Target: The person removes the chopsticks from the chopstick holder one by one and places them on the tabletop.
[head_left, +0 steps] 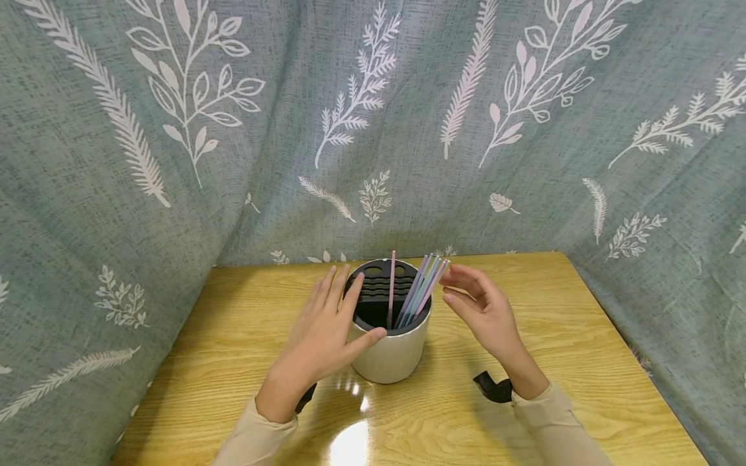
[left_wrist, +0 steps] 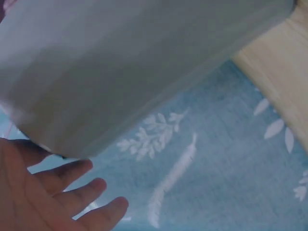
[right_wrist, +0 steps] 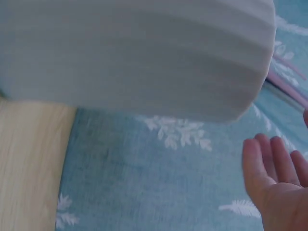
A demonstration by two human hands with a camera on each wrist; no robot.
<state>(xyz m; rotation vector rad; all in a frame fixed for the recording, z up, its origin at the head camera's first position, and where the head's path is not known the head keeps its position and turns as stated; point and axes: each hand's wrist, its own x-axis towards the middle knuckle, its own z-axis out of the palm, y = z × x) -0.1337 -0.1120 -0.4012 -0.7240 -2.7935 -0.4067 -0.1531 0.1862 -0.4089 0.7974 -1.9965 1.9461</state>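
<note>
Basically, holder (head_left: 387, 357) w/ sticks (head_left: 421, 291) sits btwn L fingers (head_left: 352, 299) (spread) & R fingers (head_left: 471, 274) (loosely bent), both free.

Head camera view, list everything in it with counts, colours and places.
Table: 1, yellow wood-grain, foreground.
Slotted organizer: 1, white and black, on the table.
Lone stick: 1, pink, inside the organizer.
Bunched sticks: several, uncountable, pink, purple and blue, leaning right in the organizer.
Leaf-print fabric: count unclear, grey-green and white, behind and beside the table.
Wrist attachments: 2, black, one per arm.
Sleeves: 2, cream, bottom of view.
Left hand: 1, bare, at the organizer's left side.
Right hand: 1, bare, right of the bunched sticks.
</note>
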